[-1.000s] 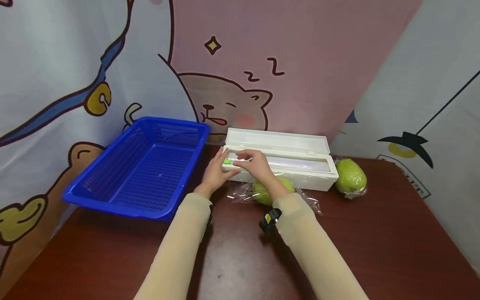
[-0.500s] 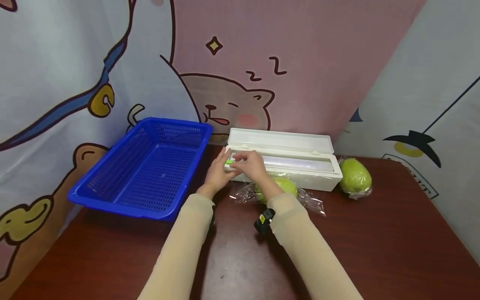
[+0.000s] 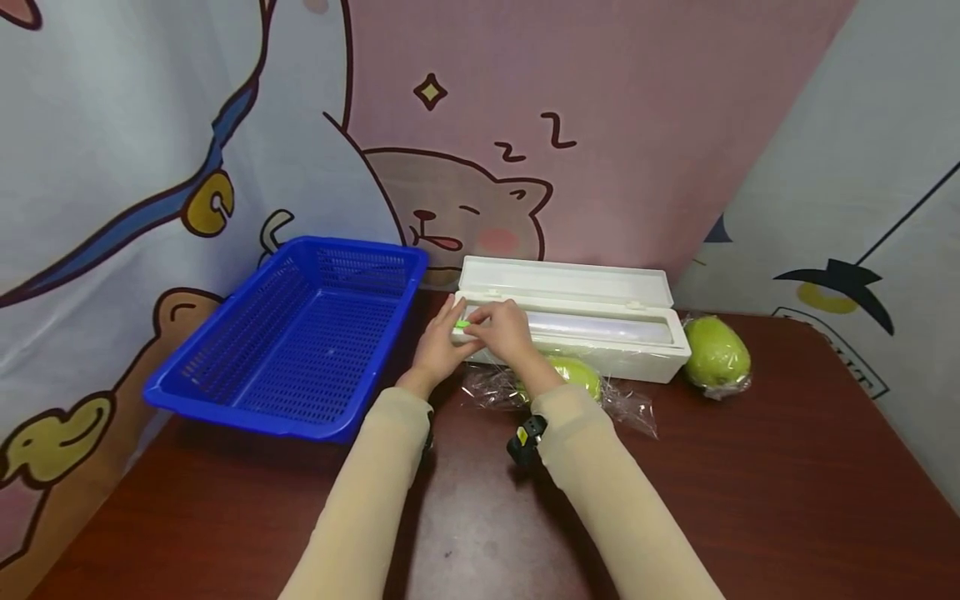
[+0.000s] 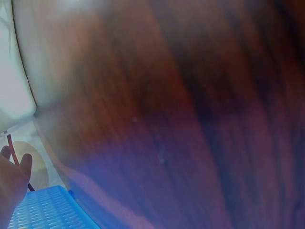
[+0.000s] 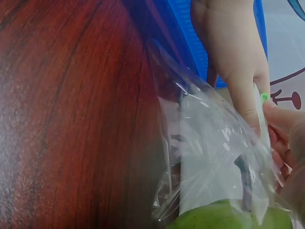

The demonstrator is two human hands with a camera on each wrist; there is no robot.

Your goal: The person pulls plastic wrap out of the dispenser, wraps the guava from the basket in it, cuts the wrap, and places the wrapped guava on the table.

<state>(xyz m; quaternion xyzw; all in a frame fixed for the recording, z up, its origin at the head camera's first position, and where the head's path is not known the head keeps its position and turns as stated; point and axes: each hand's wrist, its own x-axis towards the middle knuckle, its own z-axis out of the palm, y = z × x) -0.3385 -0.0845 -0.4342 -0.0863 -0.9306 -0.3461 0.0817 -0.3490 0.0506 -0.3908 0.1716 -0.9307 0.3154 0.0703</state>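
A white cling film box [image 3: 633, 363] stands with its lid [image 3: 566, 282] raised and a roll of clear film [image 3: 600, 327] inside. My left hand [image 3: 437, 343] grips its left end, thumb along the front wall, as the right wrist view also shows. My right hand [image 3: 506, 327] pinches at the small green cutter slider [image 3: 462, 324] on that end; its thumb tip meets the slider [image 5: 265, 97], the other fingers curled behind the box edge. Below the right wrist lies a green pear [image 3: 577, 375] in loose clear film [image 3: 633, 408]; its dark stem [image 5: 245, 181] shows in the right wrist view.
A blue plastic basket [image 3: 345, 421] stands left of the box. A second green pear [image 3: 716, 354], wrapped in film, sits by the box's right end. A printed cloth [image 3: 637, 150] hangs behind the brown table [image 3: 465, 517].
My right thumb and fingers have drawn together at the green slider. The left hand has kept its grip. The whole scene has shifted slightly right in the head view.
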